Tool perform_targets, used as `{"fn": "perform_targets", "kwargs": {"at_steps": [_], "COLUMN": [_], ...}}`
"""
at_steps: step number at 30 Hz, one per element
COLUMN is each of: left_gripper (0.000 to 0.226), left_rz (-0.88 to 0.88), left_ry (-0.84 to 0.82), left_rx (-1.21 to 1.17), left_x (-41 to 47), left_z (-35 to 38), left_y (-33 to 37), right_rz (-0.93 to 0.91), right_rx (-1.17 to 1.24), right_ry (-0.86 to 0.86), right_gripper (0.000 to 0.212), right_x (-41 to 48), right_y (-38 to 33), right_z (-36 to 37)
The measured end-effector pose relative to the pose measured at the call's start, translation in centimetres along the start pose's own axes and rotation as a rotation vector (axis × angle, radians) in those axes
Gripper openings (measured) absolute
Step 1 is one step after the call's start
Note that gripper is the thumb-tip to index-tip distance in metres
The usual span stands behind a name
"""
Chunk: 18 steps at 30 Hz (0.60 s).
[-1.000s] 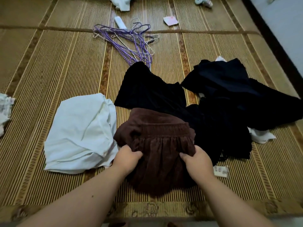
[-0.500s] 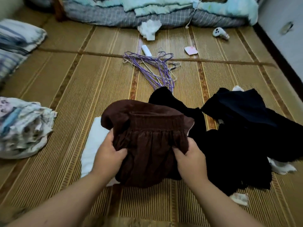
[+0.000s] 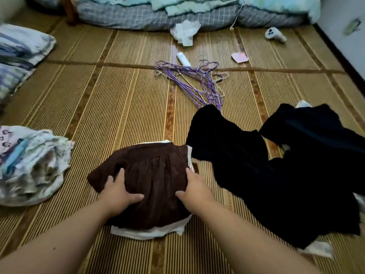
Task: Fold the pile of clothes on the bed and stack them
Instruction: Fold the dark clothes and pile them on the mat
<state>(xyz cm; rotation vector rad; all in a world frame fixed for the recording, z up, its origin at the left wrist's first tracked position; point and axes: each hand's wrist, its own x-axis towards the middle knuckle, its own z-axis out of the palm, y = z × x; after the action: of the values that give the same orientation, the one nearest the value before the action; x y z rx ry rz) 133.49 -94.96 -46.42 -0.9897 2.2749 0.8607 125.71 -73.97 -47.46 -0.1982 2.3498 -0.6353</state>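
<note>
Okay, I see the folded brown gathered garment [image 3: 158,175] lying on top of the folded white garment [image 3: 150,233], on the striped woven bed mat [image 3: 118,115] right in front of me. My left hand [image 3: 118,192] presses palm-down on its left side, fingers spread and holding nothing. My right hand [image 3: 194,191] lies flat on its right edge, fingers straight. Just to the right sprawls the unfolded heap of black clothes [image 3: 276,175]. Purple wire hangers [image 3: 197,82] lie beyond it, and a crumpled patterned pale bundle [image 3: 29,165] sits well to the left.
</note>
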Motion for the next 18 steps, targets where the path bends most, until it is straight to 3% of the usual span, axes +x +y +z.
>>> {"fn": "perform_targets", "kwargs": {"at_steps": [6, 14, 18], "left_gripper": [0.096, 0.072, 0.066], "left_rz": [0.181, 0.546, 0.646], "left_ry": [0.189, 0.009, -0.085], "left_rx": [0.19, 0.203, 0.187], "left_x": [-2.8, -6.9, -7.3], "left_z": [1.6, 9.2, 14.9], "left_y": [4.9, 19.9, 28.5], "right_rz": [-0.086, 0.077, 0.123], "right_rx": [0.159, 0.324, 0.308], "right_ry": [0.165, 0.278, 0.377], "right_gripper": [0.072, 0.065, 0.063], "right_x": [-3.2, -5.6, -4.9], "right_y": [2.8, 15.3, 23.3], "right_z": [-4.2, -14.7, -20.1]}}
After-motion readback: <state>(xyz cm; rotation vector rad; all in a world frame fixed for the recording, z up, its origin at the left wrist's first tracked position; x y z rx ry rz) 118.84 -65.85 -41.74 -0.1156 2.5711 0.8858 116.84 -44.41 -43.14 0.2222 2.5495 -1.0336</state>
